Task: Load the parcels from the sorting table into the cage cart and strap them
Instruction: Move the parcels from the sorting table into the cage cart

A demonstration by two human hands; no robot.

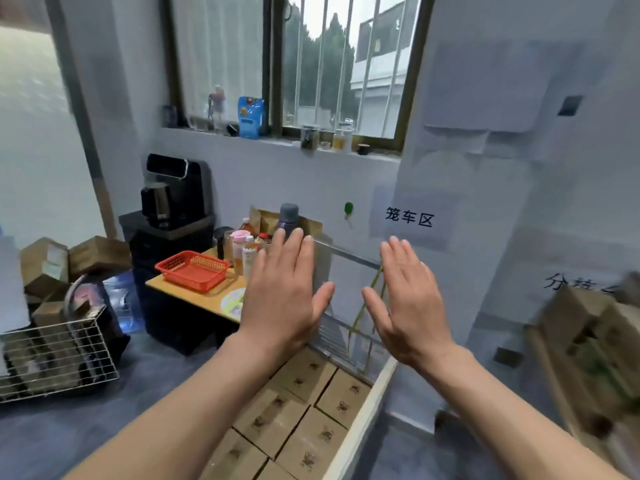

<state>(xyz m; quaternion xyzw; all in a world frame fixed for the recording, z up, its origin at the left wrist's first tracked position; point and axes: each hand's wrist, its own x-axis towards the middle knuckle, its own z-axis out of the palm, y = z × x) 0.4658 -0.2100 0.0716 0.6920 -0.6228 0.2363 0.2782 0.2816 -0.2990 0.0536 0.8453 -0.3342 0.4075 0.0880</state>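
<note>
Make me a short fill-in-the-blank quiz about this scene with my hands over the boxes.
1. The left hand and right hand are both ____, holding nothing.
2. The parcels below them are brown ____ boxes.
3. The blue bag stands on the ____ below the barred window.
Missing words: open; cardboard; windowsill.
</note>
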